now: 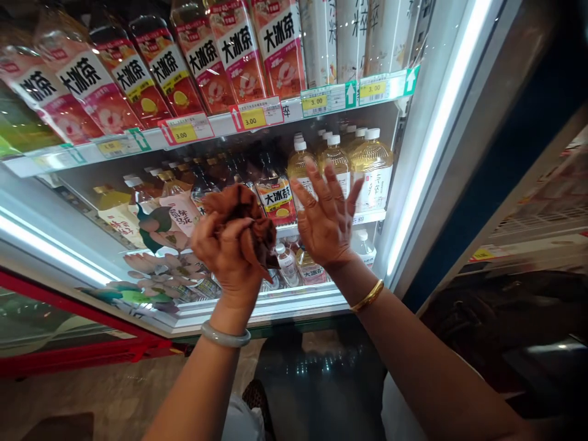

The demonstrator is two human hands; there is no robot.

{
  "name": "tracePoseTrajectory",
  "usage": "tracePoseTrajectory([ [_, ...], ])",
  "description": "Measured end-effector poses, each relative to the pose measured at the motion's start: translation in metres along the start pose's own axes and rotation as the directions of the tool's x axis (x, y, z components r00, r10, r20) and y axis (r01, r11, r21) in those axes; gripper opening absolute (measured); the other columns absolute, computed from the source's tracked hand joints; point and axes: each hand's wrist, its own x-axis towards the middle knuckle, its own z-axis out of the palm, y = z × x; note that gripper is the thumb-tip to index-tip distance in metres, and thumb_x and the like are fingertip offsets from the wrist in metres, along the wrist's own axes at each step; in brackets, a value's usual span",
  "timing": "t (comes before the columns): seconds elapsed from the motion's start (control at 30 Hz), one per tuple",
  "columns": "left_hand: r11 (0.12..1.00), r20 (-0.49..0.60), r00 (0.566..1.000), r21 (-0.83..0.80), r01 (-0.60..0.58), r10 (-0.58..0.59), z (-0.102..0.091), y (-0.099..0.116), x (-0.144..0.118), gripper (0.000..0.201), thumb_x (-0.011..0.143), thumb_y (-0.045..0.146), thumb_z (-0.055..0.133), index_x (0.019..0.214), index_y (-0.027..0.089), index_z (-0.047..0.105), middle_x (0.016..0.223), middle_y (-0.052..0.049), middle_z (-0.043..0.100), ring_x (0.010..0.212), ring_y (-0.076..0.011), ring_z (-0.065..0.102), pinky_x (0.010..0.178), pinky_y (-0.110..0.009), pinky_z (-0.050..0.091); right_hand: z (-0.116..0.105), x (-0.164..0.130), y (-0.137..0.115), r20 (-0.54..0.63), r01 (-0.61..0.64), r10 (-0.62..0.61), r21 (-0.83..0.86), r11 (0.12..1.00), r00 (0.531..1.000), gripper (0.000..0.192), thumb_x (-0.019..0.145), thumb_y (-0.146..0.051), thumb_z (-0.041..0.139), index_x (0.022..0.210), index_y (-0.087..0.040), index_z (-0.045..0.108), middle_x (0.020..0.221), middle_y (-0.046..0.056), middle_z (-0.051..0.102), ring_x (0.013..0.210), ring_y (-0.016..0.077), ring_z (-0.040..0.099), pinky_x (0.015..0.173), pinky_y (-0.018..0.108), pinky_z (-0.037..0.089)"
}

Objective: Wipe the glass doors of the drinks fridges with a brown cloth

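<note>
I stand before an open drinks cooler. My left hand grips a crumpled brown cloth held up in front of the middle shelf. My right hand is raised beside it, palm toward the shelf, fingers spread and holding nothing. It hovers in front of pale yellow tea bottles with white caps. A dark bottle with a red label stands between my two hands. A pale bangle sits on my left wrist and a gold one on my right.
The top shelf holds a row of tilted iced tea bottles above a rail of price tags. Small bottles stand on the lower shelf. The cooler's lit door frame rises at right. A red-edged glass door is at left.
</note>
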Motion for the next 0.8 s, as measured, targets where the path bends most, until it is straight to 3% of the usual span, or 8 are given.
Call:
tracePoseTrajectory([
  [0.13,0.986,0.111,0.982,-0.084,-0.144,0.153,-0.001,0.009,-0.027,0.025,0.094,0.022,0.067,0.118,0.024,0.067,0.133,-0.011,0.06,0.139,-0.0273,0.049,0.119,-0.05,0.041,0.014,-0.011,-0.033,0.078,0.07,-0.08,0.13,0.989,0.994,0.049,0.104,-0.03,0.036,0.149,-0.025,0.053,0.16,0.002,0.054,0.161,0.0153,0.03,0.138,0.047,-0.001],
  [0.27,0.973,0.179,0.958,-0.089,-0.213,0.226,-0.015,-0.016,-0.023,0.027,0.092,0.022,0.069,0.118,0.026,0.068,0.137,-0.011,0.059,0.142,-0.0276,0.045,0.121,-0.05,0.039,0.023,-0.019,-0.047,0.109,0.053,-0.067,0.128,0.99,0.992,0.048,0.104,-0.033,0.04,0.149,-0.027,0.053,0.16,0.0,0.053,0.163,0.0164,0.023,0.138,0.048,-0.003],
  [0.4,0.997,0.096,0.995,0.071,-0.015,0.009,-0.028,-0.044,-0.009,0.021,0.095,0.03,0.069,0.116,0.027,0.07,0.138,-0.013,0.056,0.138,-0.0287,0.05,0.118,-0.049,0.041,0.027,-0.018,-0.048,0.062,0.061,-0.065,0.063,0.996,0.996,0.044,0.105,-0.032,0.041,0.146,-0.031,0.057,0.156,-0.003,0.058,0.164,0.0138,0.017,0.137,0.046,-0.007],
  [0.5,0.986,0.053,0.992,0.127,0.107,-0.114,-0.027,-0.038,-0.018,0.019,0.098,0.032,0.063,0.114,0.024,0.071,0.136,-0.015,0.056,0.135,-0.0292,0.052,0.116,-0.05,0.041,0.029,-0.018,-0.049,0.052,0.062,-0.064,0.039,0.997,0.997,0.044,0.106,-0.033,0.039,0.146,-0.031,0.057,0.155,-0.005,0.059,0.165,0.0134,0.016,0.137,0.046,-0.008],
  [0.57,0.994,0.079,0.995,0.093,0.055,-0.062,-0.022,-0.024,-0.032,0.017,0.098,0.028,0.061,0.112,0.025,0.071,0.135,-0.013,0.057,0.136,-0.0286,0.051,0.116,-0.05,0.041,0.03,-0.019,-0.049,0.07,0.065,-0.067,0.027,0.998,0.995,0.045,0.105,-0.033,0.04,0.147,-0.032,0.056,0.157,-0.005,0.057,0.165,0.0143,0.016,0.138,0.047,-0.007],
  [0.67,0.99,0.182,0.973,-0.045,-0.135,0.141,-0.019,-0.012,-0.045,0.019,0.093,0.025,0.069,0.112,0.028,0.071,0.134,-0.01,0.06,0.14,-0.0282,0.048,0.119,-0.051,0.041,0.029,-0.019,-0.048,0.075,0.073,-0.075,0.026,0.997,0.994,0.046,0.104,-0.033,0.04,0.147,-0.033,0.055,0.159,-0.005,0.054,0.165,0.0146,0.016,0.138,0.046,-0.007],
  [0.73,0.975,0.224,0.95,-0.089,-0.202,0.217,-0.021,-0.018,-0.042,0.021,0.092,0.025,0.071,0.113,0.03,0.071,0.134,-0.008,0.062,0.141,-0.0279,0.048,0.121,-0.051,0.04,0.028,-0.019,-0.048,0.086,0.072,-0.074,0.034,0.997,0.993,0.046,0.104,-0.033,0.041,0.148,-0.033,0.055,0.16,-0.005,0.052,0.165,0.0141,0.013,0.137,0.045,-0.008],
  [0.8,0.987,0.187,0.97,-0.04,-0.154,0.158,-0.027,-0.036,-0.032,0.023,0.093,0.026,0.071,0.115,0.031,0.071,0.136,-0.008,0.06,0.14,-0.0283,0.049,0.119,-0.05,0.041,0.026,-0.019,-0.048,0.107,0.067,-0.07,0.034,0.997,0.992,0.047,0.104,-0.033,0.041,0.149,-0.032,0.054,0.16,-0.006,0.053,0.165,0.0136,0.01,0.137,0.046,-0.009],
])
